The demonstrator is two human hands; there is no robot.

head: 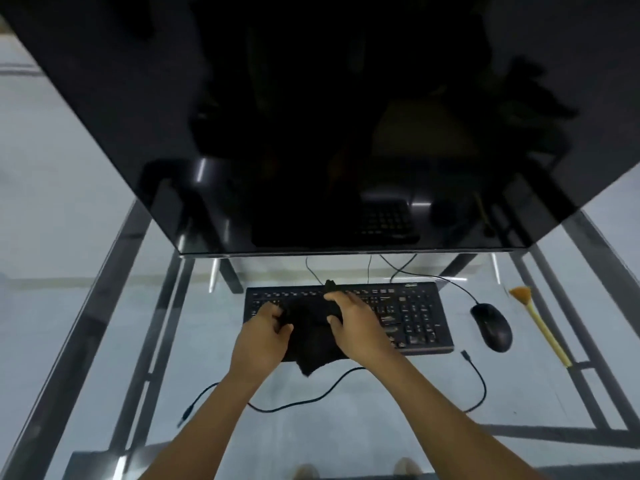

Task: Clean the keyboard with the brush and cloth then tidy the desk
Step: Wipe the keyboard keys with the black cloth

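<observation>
A black keyboard (408, 313) lies on the glass desk (86, 341) below the monitor. A black cloth (311, 337) is spread over the keyboard's left half, with one corner hanging past the front edge. My left hand (263, 334) grips the cloth's left side. My right hand (353, 320) pinches the cloth's right side, and a fold sticks up above the fingers. The brush (538, 323), with a yellow handle and orange bristles, lies on the desk at the far right, away from both hands.
A large dark monitor (311, 133) looms over the back of the desk. A black mouse (491, 327) sits between keyboard and brush. A loose black cable (346, 393) curls across the desk in front of the keyboard. Feet show under the glass.
</observation>
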